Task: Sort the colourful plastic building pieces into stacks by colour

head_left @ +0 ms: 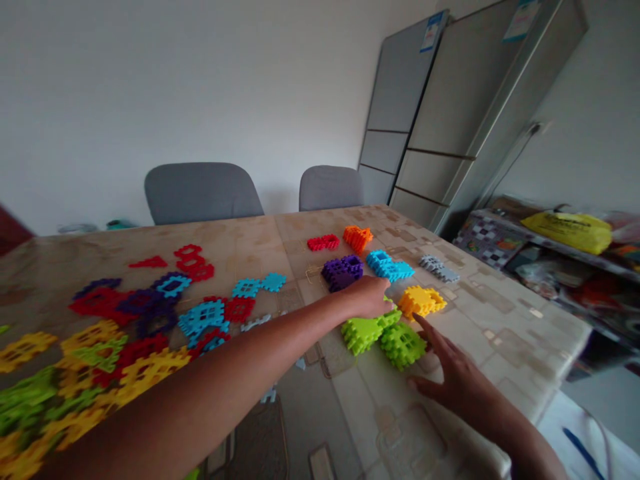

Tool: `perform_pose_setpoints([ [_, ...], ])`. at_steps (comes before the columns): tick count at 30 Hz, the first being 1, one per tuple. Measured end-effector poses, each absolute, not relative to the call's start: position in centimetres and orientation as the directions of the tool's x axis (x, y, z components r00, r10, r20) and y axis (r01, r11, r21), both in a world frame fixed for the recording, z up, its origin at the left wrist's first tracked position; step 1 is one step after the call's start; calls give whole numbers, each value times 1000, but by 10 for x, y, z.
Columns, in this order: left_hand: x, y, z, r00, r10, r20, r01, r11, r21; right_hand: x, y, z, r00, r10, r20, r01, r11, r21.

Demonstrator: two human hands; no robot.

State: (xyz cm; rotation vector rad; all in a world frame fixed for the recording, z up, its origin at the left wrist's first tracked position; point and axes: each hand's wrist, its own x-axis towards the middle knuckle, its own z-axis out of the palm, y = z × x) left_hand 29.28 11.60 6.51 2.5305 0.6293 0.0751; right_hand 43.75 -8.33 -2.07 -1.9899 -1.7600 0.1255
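My left hand (371, 298) reaches across the table, its fingers closed at the back of the lime-green stacks. Bits of a green interlocking building piece show at its fingertips, which are partly hidden. Just below it lies a green stack (361, 333), with another green stack (403, 345) to the right. My right hand (447, 367) is open beside that second stack, thumb and fingers spread, its index fingertip close to the yellow stack (421, 301). Behind my left hand are purple pieces (343, 270) and light-blue pieces (389, 265).
Farther back sit red pieces (323, 243) and an orange stack (357, 237); grey pieces (439, 268) lie to the right. Loose mixed pieces (150, 300) spread over the left side of the table (345, 427). Two grey chairs (203, 192) stand behind it.
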Motion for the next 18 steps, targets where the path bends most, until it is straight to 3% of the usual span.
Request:
perform_pose_setpoints([
  [4,266,103,81,896,439,64,319,-737,595,416,-70,-21,208,929,305,943,-108,-316],
  [9,199,83,93,889,427,166,210,-701,681,397,-52,-14,344,906,245,926,-286,-245],
  [14,121,68,95,808,529,259,215,-674,707,392,-51,-12,373,897,237,924,-334,-189],
  [18,58,54,81,730,642,234,370,-659,655,395,-52,-17,361,889,284,929,-313,-198],
])
